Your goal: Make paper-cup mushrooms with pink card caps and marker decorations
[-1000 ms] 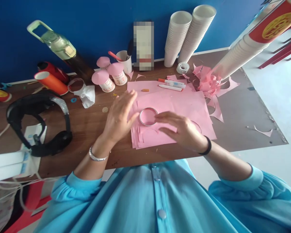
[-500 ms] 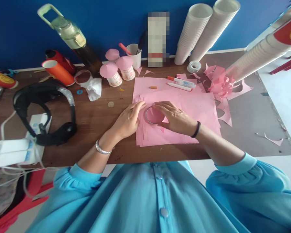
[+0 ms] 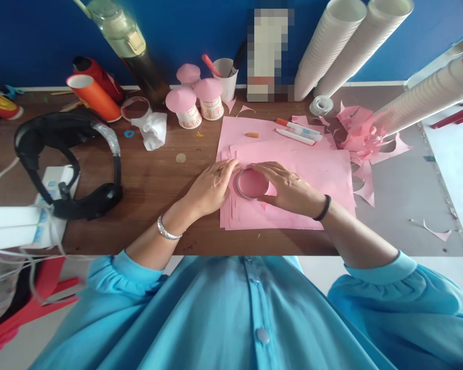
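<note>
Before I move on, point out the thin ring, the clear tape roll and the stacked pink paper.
Thin ring [image 3: 237,183]: head view, left side of its rim.
Clear tape roll [image 3: 320,111]: head view, front of its outer side.
Stacked pink paper [image 3: 320,170]: head view, right part of the top sheet.

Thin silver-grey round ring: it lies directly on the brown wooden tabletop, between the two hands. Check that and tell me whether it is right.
Not quite. The thin silver-grey round ring lies on the stacked pink paper sheets, not directly on the brown wooden tabletop, as the head view shows. It is indeed between the left hand and the right hand.
</note>
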The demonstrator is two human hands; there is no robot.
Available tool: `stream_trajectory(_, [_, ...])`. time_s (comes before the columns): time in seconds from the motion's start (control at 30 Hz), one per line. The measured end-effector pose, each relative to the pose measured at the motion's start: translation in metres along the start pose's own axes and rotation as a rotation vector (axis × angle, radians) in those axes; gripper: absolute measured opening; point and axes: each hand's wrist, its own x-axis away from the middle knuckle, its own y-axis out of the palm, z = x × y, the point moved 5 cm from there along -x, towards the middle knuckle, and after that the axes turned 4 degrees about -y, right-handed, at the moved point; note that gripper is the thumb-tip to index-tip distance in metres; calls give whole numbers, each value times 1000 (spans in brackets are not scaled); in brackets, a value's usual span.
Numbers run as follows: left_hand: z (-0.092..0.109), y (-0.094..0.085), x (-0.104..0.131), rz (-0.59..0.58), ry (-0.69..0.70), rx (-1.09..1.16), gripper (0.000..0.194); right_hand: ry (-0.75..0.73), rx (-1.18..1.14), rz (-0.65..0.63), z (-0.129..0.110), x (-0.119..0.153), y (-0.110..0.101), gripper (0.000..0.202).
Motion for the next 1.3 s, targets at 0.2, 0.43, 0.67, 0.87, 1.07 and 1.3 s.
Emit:
stream_trajectory(0.2, [1, 0, 0, 10, 8, -13, 71, -6, 18, -22, 1, 1, 0, 69])
stream_trajectory(0.43, [1, -1, 1, 23, 22, -44, 70, 8, 25, -36, 2, 1, -1, 73])
stream_trajectory(0.67, [1, -1, 2, 25, 25, -31, 69, 12, 12, -42, 2, 1, -3, 70])
stream_trajectory(0.87, [-1, -4, 1, 49, 12, -6, 66, 39, 7, -47, 4, 3, 0, 76])
stream_trajectory(1.07, [-7, -15, 0, 93, -75, -31, 60, 47, -6, -49, 3, 2, -1, 76])
stream_trajectory(1.3, [-2, -24, 1, 149, -103, -56, 49, 62, -55, -97, 7, 4, -2, 85])
